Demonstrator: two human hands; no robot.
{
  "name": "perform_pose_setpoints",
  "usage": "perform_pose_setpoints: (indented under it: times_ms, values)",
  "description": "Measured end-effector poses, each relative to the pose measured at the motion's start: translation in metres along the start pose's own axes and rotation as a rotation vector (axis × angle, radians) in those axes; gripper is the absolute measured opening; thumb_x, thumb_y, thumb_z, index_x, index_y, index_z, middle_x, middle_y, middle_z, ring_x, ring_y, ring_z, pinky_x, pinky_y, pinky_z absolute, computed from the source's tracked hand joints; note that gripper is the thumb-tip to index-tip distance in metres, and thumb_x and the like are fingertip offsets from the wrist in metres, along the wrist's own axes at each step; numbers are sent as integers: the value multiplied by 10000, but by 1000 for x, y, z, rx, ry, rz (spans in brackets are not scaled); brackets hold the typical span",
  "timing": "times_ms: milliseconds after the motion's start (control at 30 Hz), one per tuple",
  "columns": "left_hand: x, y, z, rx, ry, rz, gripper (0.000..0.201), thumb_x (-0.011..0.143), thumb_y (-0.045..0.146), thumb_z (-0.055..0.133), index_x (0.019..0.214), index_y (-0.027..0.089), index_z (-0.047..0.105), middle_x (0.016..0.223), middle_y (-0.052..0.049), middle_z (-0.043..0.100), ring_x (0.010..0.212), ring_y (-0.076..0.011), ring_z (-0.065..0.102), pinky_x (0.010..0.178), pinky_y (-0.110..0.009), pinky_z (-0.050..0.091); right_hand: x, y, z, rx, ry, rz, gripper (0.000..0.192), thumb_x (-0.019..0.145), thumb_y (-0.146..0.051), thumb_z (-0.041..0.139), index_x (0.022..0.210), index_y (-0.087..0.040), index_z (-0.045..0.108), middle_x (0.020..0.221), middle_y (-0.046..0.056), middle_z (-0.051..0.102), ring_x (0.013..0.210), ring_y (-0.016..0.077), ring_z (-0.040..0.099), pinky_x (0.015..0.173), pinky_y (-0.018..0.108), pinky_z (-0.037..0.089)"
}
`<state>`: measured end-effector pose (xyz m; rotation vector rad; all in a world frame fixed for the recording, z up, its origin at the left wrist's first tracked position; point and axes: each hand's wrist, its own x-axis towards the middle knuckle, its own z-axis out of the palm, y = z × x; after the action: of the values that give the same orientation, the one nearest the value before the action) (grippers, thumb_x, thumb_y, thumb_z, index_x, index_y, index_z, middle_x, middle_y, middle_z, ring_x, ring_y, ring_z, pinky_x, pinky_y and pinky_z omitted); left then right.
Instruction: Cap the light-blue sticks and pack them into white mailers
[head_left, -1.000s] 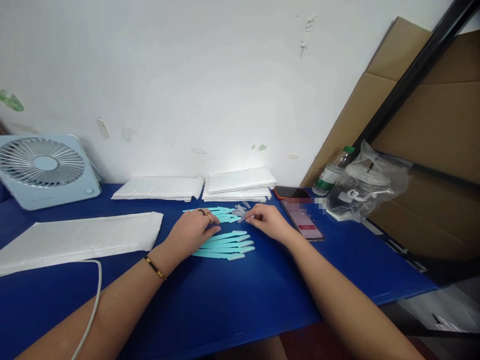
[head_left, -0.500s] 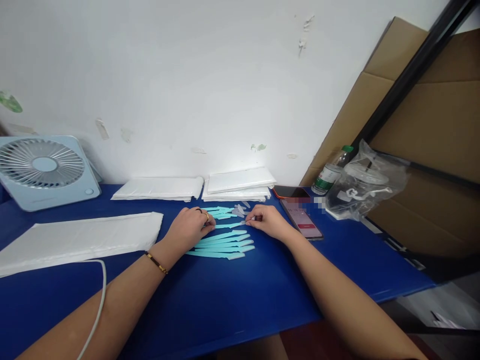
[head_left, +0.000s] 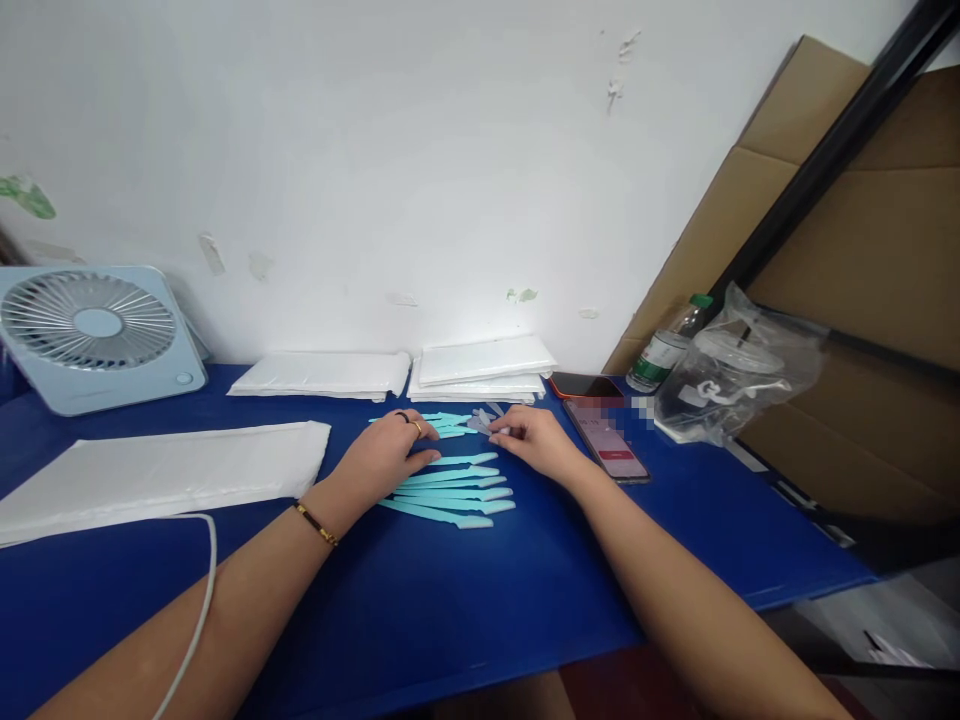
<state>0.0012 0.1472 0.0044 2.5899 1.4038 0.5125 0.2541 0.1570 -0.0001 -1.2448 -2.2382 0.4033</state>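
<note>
Several turquoise eyebrow razors [head_left: 442, 481] lie fanned out on the blue table, their pale covered ends pointing right. Behind them is a second, looser group of turquoise razors [head_left: 448, 421]. My left hand [head_left: 388, 447] rests over the handle ends between both groups, thumb and fingers apart, gripping no razor that I can see. Small translucent blade caps [head_left: 481, 421] are heaped right of the rear group. At the heap's edge, my right hand [head_left: 534, 440] pinches with thumb and forefinger at a cap, mostly hidden by the fingertips.
White packets [head_left: 322, 373] and a stack of white packets [head_left: 484, 362] lie along the wall. A long white packet [head_left: 202, 470] and a fan [head_left: 105, 335] are at left, with a white cable [head_left: 212, 560]. Phones [head_left: 611, 445], a bottle [head_left: 664, 350] and a bagged cup [head_left: 731, 375] stand right.
The razor held between both hands now lies at the back of the front row. My right hand has moved slightly up to the caps; my left thumb and fingers have spread.
</note>
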Motion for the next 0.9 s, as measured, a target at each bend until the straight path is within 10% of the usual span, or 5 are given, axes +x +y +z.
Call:
perform_pose_setpoints:
  times_ms: [367, 900]
  values:
    - [2, -11, -6, 131, -2, -99, 228, 830, 338, 455, 820, 208, 643, 878, -37, 645, 829, -191, 575, 725, -298, 386, 4, 0, 9, -380, 30, 50, 70, 752, -203, 564, 760, -198, 633, 840, 35, 585, 683, 139, 535, 557, 231, 342]
    - [-1, -4, -15, -98, -46, -11, 419, 897, 481, 264, 777, 202, 552, 713, -14, 580, 677, -157, 541, 635, -256, 372, -4, -9, -2, 220, 133, 85, 149, 754, -271, 547, 826, -167, 625, 634, -12, 540, 556, 91, 452, 527, 193, 362]
